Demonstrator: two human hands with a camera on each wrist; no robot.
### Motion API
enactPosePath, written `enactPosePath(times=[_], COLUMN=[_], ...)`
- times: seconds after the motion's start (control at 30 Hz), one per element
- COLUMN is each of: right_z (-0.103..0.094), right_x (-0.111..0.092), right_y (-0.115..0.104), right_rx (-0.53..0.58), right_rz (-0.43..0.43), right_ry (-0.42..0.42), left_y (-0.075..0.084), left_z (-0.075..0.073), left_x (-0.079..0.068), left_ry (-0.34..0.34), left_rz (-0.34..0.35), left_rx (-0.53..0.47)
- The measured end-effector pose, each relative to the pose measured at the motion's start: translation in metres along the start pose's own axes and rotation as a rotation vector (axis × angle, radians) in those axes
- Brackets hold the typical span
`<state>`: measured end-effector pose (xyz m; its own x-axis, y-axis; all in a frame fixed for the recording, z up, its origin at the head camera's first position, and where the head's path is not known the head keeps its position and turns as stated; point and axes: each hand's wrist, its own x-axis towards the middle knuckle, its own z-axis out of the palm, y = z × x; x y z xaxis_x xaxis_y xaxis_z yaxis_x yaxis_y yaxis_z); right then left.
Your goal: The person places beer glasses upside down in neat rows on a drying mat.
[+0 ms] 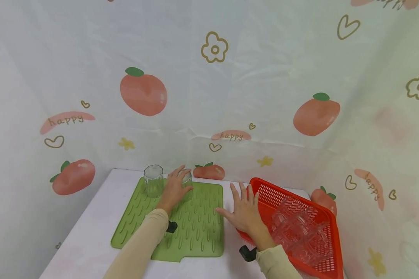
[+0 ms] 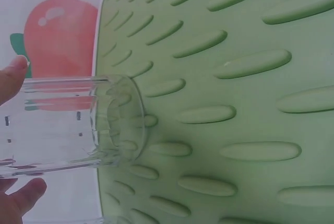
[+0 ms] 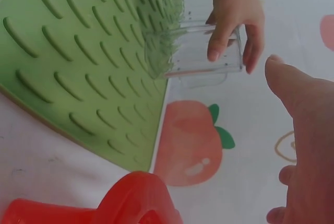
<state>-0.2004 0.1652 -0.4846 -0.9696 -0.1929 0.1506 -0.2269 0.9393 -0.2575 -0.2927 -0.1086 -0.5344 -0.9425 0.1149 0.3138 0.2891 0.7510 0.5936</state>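
A clear drinking glass (image 1: 186, 190) stands upright near the far edge of a green ridged mat (image 1: 195, 228). Around its upper part, my left hand (image 1: 174, 190) has thumb and fingers spread; in the left wrist view, small gaps show between the fingertips and the glass (image 2: 62, 125). To the left stands a second clear glass (image 1: 154, 186), also upright on the mat. My right hand (image 1: 246, 213) hovers with fingers spread by the left rim of a red basket (image 1: 293, 193), holding nothing. Several clear glasses (image 1: 300, 228) lie jumbled in that basket.
A white table (image 1: 90, 221) carries the mat on the left and the basket on the right. Behind them hangs a pale curtain (image 1: 213, 97) printed with fruit and hearts, close to the table's far edge.
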Motion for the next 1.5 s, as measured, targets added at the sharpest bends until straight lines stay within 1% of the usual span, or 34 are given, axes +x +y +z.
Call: enactPosePath(times=[0.13, 0.3, 0.47, 0.57, 0.73, 0.93, 1.07, 1.17, 1.33, 1.5], right_z=[-0.002, -0.002, -0.007, -0.01, -0.011, -0.016, -0.018, -0.018, -0.019, -0.022], right_x=[-0.001, -0.002, -0.003, -0.005, -0.008, -0.009, -0.011, -0.012, -0.016, -0.019], right_y=[0.003, 0.011, 0.018, 0.022, 0.032, 0.042, 0.047, 0.051, 0.059, 0.07], right_rx=[0.001, -0.009, 0.008, 0.042, 0.044, 0.033, 0.022, 0.025, 0.044, 0.025], right_rz=[0.014, 0.048, 0.075, 0.083, 0.097, 0.123, 0.123, 0.126, 0.146, 0.148], right_ry=[-0.012, -0.03, -0.041, -0.031, -0.029, -0.056, -0.047, -0.044, -0.045, -0.048], left_y=[0.0, 0.004, 0.004, 0.003, 0.0, -0.001, -0.003, -0.007, -0.016, -0.024], left_z=[-0.004, -0.013, -0.021, -0.025, -0.034, -0.047, -0.055, -0.059, -0.063, -0.07], left_x=[0.001, 0.0, -0.003, -0.006, -0.012, -0.017, -0.022, -0.027, -0.033, -0.04], left_ry=[0.011, 0.042, 0.071, 0.089, 0.089, 0.081, 0.063, 0.059, 0.086, 0.069], left_rz=[-0.005, 0.032, 0.064, 0.068, 0.061, 0.029, 0.005, -0.012, -0.036, -0.079], left_rx=[-0.022, -0.053, -0.015, 0.01, 0.03, 0.078, 0.087, 0.083, 0.087, 0.088])
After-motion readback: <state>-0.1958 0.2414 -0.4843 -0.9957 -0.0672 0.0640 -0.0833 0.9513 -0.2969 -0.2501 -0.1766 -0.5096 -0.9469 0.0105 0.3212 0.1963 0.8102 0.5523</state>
